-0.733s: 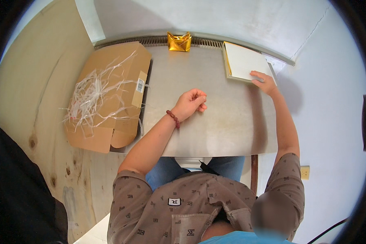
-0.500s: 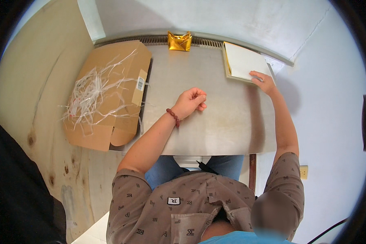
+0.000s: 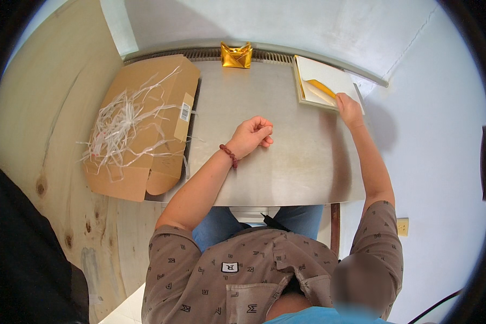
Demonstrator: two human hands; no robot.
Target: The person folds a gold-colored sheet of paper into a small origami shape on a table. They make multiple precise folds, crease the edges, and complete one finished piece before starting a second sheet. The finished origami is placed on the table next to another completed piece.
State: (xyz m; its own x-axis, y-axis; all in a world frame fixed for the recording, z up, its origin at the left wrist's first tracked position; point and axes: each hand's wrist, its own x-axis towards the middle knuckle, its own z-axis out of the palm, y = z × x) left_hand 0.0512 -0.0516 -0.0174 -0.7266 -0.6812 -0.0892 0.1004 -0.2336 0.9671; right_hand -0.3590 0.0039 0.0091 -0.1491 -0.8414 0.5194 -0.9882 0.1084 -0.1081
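Head view, looking straight down on a grey table with a smooth, faintly scuffed top, and that table is our landmark. Off its left edge, partly over it, lies a flattened brown cardboard box, flaps splayed, carrying a loose tangle of thin white paper shreds; a small white label sits on the flap nearest the table. At the table's far edge, dead centre, stands a small shiny gold paper box, folded with crisp creases and pointed corners; what it contains cannot be seen from here. At the table's far right corner rests a stack of square paper sheets, white on top, with one corner peeled up to show a glossy gold-yellow face underneath. The right hand is on that stack's near corner, fingers curled together, pinching the lifted sheet's edge. The left hand lies mid-table, loosely curled into a soft fist, holding nothing, knuckles resting on the surface; a dark red bead bracelet circles its wrist. Pale wooden flooring runs beyond the table's left side.
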